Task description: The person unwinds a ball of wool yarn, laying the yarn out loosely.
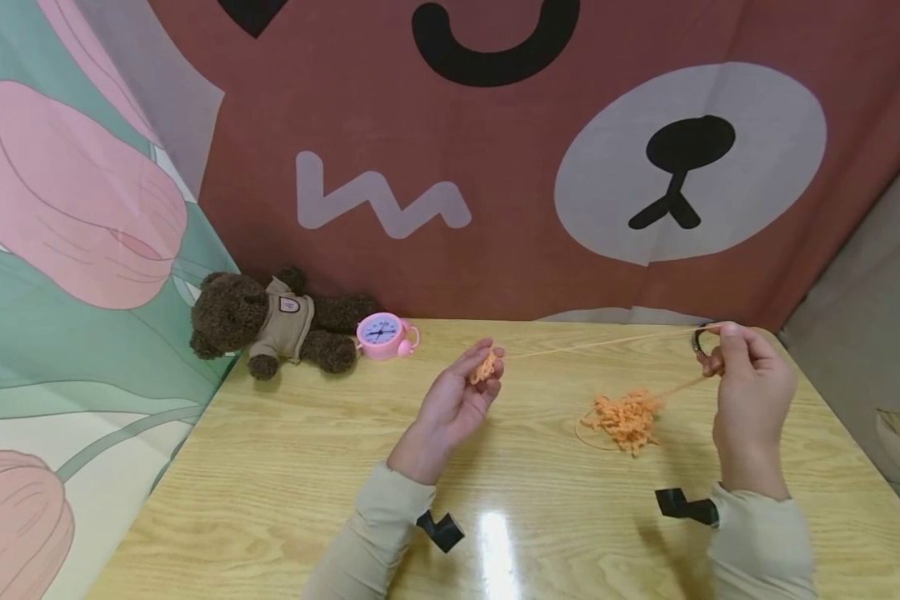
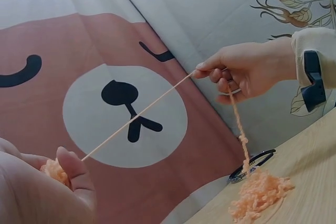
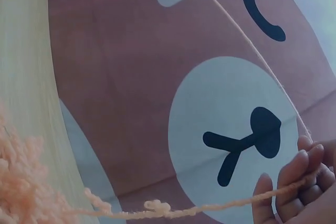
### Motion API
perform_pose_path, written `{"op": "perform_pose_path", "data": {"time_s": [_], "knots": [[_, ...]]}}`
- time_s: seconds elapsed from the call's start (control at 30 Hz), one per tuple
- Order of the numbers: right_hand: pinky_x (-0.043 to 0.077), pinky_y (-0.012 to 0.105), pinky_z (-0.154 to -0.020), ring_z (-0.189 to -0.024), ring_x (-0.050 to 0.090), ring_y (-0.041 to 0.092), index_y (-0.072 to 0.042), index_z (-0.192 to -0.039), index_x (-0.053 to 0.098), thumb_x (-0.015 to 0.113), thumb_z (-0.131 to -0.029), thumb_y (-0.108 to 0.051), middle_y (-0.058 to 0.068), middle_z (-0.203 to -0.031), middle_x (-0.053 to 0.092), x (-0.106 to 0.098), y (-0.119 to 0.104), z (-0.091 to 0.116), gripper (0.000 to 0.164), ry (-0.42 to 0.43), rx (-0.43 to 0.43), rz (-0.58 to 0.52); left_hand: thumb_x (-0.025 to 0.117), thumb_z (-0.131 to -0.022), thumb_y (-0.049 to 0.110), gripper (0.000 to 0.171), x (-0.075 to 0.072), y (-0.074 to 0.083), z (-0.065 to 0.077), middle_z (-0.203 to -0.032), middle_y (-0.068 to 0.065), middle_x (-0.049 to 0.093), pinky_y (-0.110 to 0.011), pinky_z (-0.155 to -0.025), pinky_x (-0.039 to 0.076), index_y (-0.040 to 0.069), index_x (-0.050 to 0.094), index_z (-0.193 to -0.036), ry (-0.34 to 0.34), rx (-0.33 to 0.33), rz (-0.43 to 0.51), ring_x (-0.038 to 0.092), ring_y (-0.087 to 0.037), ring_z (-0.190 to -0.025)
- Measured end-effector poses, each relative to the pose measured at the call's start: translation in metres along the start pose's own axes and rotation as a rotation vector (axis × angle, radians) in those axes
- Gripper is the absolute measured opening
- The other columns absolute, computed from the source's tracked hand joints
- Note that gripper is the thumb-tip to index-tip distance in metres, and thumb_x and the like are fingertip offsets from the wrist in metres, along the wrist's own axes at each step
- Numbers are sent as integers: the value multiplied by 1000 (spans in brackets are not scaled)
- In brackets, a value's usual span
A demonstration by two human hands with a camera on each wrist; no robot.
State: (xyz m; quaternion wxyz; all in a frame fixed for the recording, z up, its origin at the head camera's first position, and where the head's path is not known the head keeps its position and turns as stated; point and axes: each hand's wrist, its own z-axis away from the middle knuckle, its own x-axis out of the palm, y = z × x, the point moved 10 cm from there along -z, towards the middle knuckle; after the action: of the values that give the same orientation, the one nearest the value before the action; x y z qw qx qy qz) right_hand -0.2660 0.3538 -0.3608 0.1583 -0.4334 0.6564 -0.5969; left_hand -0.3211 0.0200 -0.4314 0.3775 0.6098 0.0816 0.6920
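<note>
Fingers of the left hand, raised palm-up, pinch a small fuzzy wad of orange yarn. One taut strand runs to the lifted right hand, which pinches it; a crinkled loose heap lies on the glossy wooden desk.

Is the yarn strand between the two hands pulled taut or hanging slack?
Taut: the strand runs in a straight line from the small wad pinched in the left hand to the right hand.
</note>
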Motion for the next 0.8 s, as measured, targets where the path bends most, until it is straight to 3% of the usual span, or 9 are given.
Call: {"op": "perform_pose_path", "data": {"time_s": [0.17, 0.27, 0.5, 0.6, 0.73, 0.8], "knots": [[55, 15, -59, -56, 50, 14, 4, -96, 73, 71, -95, -23, 3, -63, 51, 5, 3, 1, 27, -29, 31, 39, 53, -104, 11, 16, -1, 2, 0, -98, 1, 59, -9, -56, 44, 13, 53, -120, 14, 16, -29, 55, -3, -71], [55, 15, -60, -59, 51, 14, 3, -98, 73, 70, -96, -24, 3, -65, 52, 11, 5, 3, 28, -67, 51, 100, 53, -103, 6, 23, 0, 3, 0, -97, 0, 58, -11, -57, 44, 11, 51, -125, 5, 24, -57, 52, -4, -72], [55, 13, -61, -60, 52, 12, 0, -99, 73, 69, -96, -30, 2, -66, 53, 14, 5, 5, 31, -99, 67, 181, 46, -109, 18, 31, 0, 0, 1, -109, -3, 66, -11, -70, 56, 10, 48, -139, -12, -2, -12, 68, -5, -84], [54, 13, -63, -65, 56, 10, -4, -105, 73, 63, -100, -34, -2, -70, 57, 23, 10, 8, 32, -226, 82, 327, 42, -110, 23, 27, 0, -2, 2, -109, -3, 69, -12, -73, 58, 13, 51, -134, -22, -20, 12, 71, -7, -87], [53, 15, -70, -81, 63, 9, -11, -120, 69, 51, -105, -42, -2, -89, 67, 48, 20, 22, 39, -521, 24, 656, 41, -111, 25, 21, 3, -4, 4, -94, 2, 67, -12, -67, 55, 14, 53, -123, -40, -45, -2, 65, -4, -77], [57, 23, -77, -93, 67, 14, -14, -127, 67, 47, -106, -47, 4, -103, 71, 62, 25, 32, 45, -637, -16, 769, 42, -110, 26, 18, 6, -7, 5, -88, 5, 61, -11, -63, 51, 14, 53, -119, -57, -65, -26, 58, -2, -71]]}}
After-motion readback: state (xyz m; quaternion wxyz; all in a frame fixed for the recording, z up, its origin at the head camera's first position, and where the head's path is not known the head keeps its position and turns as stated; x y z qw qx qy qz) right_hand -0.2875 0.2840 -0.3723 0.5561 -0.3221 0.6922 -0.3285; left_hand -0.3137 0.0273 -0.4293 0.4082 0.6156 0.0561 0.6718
